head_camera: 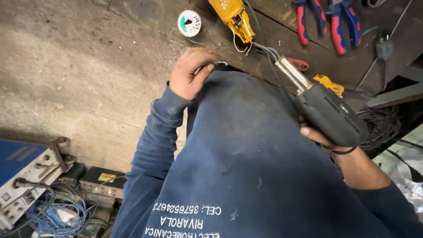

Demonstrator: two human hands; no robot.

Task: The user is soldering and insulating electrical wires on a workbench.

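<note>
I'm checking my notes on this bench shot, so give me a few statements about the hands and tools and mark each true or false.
1. The right hand grips a black soldering gun. True.
2. The left hand holds the red and blue pliers. False: it pinches a thin wire; the pliers lie untouched on the bench.
3. A round solder spool lies on the bench. True.
4. The yellow tool is in the right hand. False: it lies on the bench.
</note>
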